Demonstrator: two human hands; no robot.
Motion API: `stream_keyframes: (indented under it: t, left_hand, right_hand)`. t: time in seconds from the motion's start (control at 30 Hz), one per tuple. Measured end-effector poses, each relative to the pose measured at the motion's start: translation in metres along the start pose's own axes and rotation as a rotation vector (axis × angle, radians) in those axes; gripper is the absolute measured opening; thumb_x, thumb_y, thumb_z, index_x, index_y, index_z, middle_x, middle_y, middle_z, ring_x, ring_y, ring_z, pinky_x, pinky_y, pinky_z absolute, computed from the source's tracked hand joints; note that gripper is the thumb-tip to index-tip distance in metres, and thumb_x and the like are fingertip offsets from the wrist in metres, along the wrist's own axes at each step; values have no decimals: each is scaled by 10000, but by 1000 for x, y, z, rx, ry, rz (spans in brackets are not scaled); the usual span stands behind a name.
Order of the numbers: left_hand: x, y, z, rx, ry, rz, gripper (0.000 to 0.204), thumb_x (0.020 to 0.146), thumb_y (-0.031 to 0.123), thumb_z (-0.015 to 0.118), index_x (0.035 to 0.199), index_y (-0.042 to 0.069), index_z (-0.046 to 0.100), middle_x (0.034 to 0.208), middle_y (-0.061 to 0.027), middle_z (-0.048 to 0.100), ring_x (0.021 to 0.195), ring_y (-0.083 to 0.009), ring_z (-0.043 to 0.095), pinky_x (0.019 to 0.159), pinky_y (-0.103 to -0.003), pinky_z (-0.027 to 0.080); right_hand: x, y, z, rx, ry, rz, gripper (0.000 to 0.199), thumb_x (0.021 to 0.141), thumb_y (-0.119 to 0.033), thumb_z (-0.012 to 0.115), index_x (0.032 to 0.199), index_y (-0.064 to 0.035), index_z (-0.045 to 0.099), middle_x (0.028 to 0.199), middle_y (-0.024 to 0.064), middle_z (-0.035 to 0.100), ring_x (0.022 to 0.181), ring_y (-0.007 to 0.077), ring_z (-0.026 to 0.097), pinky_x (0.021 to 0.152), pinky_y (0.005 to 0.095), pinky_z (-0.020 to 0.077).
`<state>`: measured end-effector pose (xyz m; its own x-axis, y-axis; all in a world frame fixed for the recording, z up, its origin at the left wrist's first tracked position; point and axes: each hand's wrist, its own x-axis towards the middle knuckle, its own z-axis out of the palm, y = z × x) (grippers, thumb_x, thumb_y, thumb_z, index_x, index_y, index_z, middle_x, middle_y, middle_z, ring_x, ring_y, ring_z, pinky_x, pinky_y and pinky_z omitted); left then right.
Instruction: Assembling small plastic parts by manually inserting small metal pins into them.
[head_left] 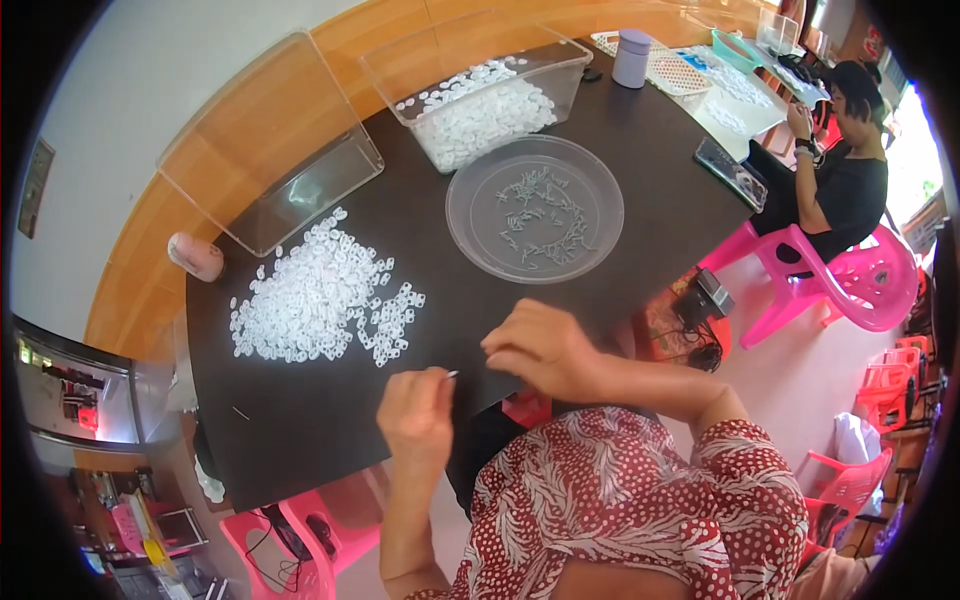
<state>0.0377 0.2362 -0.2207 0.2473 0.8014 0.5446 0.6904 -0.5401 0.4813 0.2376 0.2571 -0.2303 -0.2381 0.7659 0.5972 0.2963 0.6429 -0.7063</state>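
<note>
My left hand (416,412) is closed in a pinch over the table's near edge, with a small white plastic piece (452,374) poking out from its fingertips. To its right, my right hand (545,348) is also closed, its fingers bent and pressed together; what they hold, if anything, is hidden. Beyond my left hand lies a heap of small white plastic pieces with holes (305,295), and a smaller cluster (390,322) spreads off its right side. Past my right hand stands a round transparent tray (470,225) with many thin grey metal pins (545,215) scattered in it.
On the dark table (640,210) stand a transparent tub of white pieces (490,125), a second transparent tub (270,140) and a lilac cup (631,58). A phone (730,172) lies at the right edge. A co-worker (845,170) sits beyond, beside a pink chair (870,280).
</note>
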Motion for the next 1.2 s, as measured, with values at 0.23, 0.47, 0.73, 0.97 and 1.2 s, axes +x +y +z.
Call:
stream_keyframes:
  t: [0.23,0.47,0.73,0.97,1.2]
  left_hand:
    - [-6,3,-4,-328,-72,-245,128,713,-41,686,806,4,611,678,-54,573,589,-163,554,536,-272,436]
    - [-24,-8,7,-1236,164,-747,67,811,-8,651,859,-27,608,760,-64,631,635,-117,579,586,-223,474]
    - [-23,-40,4,-990,355,-759,32,839,12,592,833,-16,577,756,-101,627,610,-118,562,561,-228,455]
    - [-30,-61,10,-1079,341,-726,55,823,8,620,845,-36,593,751,-103,629,601,-109,548,569,-217,456]
    - [-32,-67,1,-1119,317,-733,57,844,21,627,884,-12,601,795,-63,632,651,-82,557,611,-202,469]
  right_hand:
    - [-2,-7,38,78,-50,42,85,728,-18,663,738,-25,579,676,83,555,608,256,513,529,355,414]
    - [2,-22,61,362,-20,370,60,742,-3,640,739,-25,584,636,73,549,581,212,517,524,311,420]
    - [86,34,100,-73,-111,1,61,766,-31,603,825,-32,619,753,83,595,723,279,519,658,377,434]
    - [142,83,159,-536,-309,-280,380,625,81,570,962,-74,653,899,88,579,826,266,481,683,375,409]
    - [143,100,131,-423,-106,-273,272,589,58,592,795,-91,688,734,70,573,750,273,497,623,379,432]
